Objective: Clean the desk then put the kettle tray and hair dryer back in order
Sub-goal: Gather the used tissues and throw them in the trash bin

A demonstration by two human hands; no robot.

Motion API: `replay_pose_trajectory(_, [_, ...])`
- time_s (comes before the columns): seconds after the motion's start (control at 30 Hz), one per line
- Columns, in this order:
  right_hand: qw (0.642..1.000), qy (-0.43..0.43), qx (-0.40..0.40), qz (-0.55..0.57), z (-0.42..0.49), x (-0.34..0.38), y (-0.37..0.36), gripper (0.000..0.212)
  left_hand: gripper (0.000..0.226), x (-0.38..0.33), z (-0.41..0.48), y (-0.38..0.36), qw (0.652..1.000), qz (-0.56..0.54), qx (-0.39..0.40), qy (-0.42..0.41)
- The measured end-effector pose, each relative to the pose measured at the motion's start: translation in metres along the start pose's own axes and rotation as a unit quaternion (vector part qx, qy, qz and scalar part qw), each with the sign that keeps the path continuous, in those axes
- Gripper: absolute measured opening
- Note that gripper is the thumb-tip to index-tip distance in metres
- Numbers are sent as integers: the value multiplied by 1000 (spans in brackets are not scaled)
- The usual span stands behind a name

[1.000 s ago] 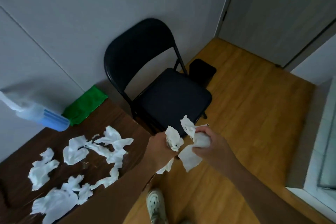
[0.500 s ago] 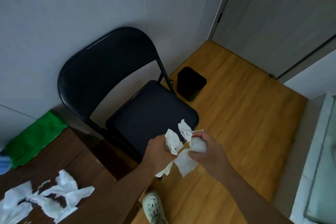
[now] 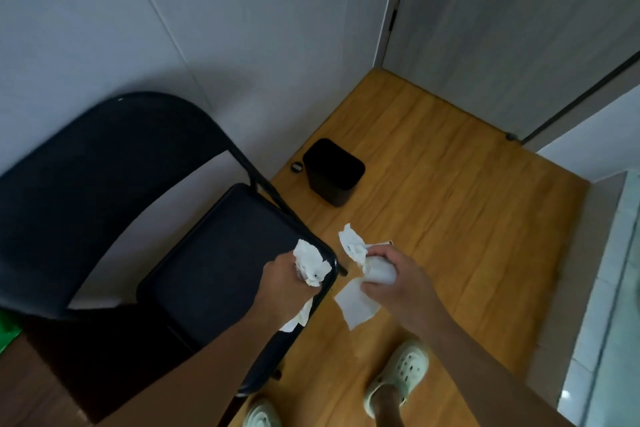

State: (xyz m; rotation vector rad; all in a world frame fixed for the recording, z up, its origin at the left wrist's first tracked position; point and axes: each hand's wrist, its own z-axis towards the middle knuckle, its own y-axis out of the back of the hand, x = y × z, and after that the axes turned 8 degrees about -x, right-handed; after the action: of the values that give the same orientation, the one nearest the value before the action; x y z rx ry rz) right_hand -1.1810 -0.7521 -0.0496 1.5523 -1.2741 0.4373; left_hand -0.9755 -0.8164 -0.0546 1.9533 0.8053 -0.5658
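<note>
My left hand (image 3: 282, 279) grips a crumpled wad of white tissue (image 3: 310, 262) over the front corner of the black chair seat. My right hand (image 3: 394, 282) grips another bunch of white tissue (image 3: 356, 302), with loose flaps hanging above and below the fist, over the wooden floor. The two hands are a short gap apart. A black waste bin (image 3: 334, 172) stands open on the floor beyond them, near the wall. Only the brown desk corner (image 3: 38, 388) shows at the lower left. Kettle, tray and hair dryer are out of sight.
A black folding chair (image 3: 104, 191) fills the left side between desk and bin. A green cloth (image 3: 5, 329) peeks in at the left edge. A small round dark object (image 3: 297, 167) lies by the bin. A closed door (image 3: 502, 28) stands beyond, and my feet in pale clogs (image 3: 398, 374) are below.
The view has swung right, away from the desk and its scattered tissues, toward the bin. Both hands, each with tissue, have moved apart and forward over the chair's edge and floor.
</note>
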Motion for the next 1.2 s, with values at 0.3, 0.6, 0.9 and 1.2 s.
replay_pose_trajectory(0.3, [1000,-3,3,-28,103,-28,140,47,48,-91,49,-69,994,-49,28,95])
replay_pose_trajectory(0.6, [992,52,69,-87,220,-18,154,48,18,-129,143,-102,983,-80,-60,154])
replay_pose_trajectory(0.9, [979,61,133,-143,357,-49,91,51,24,-125,266,-135,968,-96,-98,211])
replay_pose_trajectory(1.2, [958,97,178,-202,479,-78,16,52,39,-83,371,-187,936,-162,-120,290])
